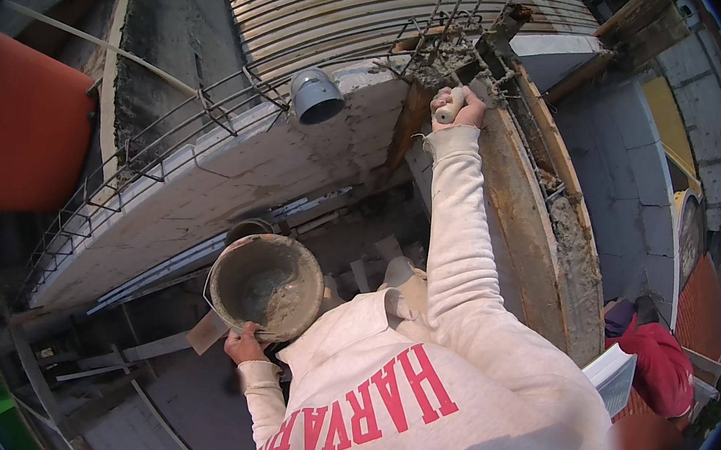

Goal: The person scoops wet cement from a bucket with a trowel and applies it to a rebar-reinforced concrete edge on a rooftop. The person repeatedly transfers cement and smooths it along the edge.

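My left hand (245, 344) grips the rim and lower side of a mortar-crusted bucket (306, 294), held tilted against my front. Some wet grey mortar (279, 298) lies inside it. Stretched far forward, my right hand (460, 110) is closed round the pale, cement-smeared handle of a trowel (447, 110). The trowel's blade is mostly hidden beyond my fingers, at the top of a column form. Rough concrete (441, 61) fills the spot just past this hand, with bent steel bars (461, 5) standing out of it.
A grey pipe end (317, 97) sticks up from the pale block wall (234, 162) on the left, beside a rebar cage (156, 144). Wooden formwork boards (516, 189) run along the concrete beam at right. An orange tank (20, 128) stands far left. Another person in red (660, 366) is at right.
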`<state>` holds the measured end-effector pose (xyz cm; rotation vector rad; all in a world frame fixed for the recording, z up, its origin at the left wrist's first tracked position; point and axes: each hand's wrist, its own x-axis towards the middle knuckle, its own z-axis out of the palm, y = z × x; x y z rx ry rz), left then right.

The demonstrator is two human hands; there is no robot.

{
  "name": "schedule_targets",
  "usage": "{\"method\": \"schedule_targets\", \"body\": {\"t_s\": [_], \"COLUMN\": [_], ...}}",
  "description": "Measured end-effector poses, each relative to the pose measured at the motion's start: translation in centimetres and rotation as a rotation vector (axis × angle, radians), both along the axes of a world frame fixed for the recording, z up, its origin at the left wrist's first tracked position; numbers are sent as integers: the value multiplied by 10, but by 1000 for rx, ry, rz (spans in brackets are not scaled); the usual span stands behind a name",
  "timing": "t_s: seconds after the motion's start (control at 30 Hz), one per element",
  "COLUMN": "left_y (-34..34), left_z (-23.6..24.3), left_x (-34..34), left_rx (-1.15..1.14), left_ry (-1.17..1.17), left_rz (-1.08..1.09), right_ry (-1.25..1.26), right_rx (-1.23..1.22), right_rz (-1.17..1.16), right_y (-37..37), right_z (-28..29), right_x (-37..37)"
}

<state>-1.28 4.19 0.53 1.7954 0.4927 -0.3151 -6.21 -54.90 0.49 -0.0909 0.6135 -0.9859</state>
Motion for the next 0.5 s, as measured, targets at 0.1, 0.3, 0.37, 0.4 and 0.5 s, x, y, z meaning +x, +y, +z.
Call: {"method": "schedule_targets", "body": {"t_s": [0.1,0.3,0.37,0.4,0.5], "left_y": [-2,0,2,1,-1], "left_z": [-2,-13,-17,-16,-16], "left_x": [1,6,6,7,8], "left_rx": [-54,-104,-78,-56,-41], "left_ry": [25,-5,23,28,-19], "left_rz": [14,-9,-27,-19,-40], "right_ry": [-75,-68,-118,-96,-55], "right_rx": [-66,63,86,38,14], "right_rz": [93,-15,43,36,-47], "right_y": [5,-26,-42,-37,-15], "right_z": [-9,-5,-17,-14,-7], "right_x": [-3,31,25,24,16]}}
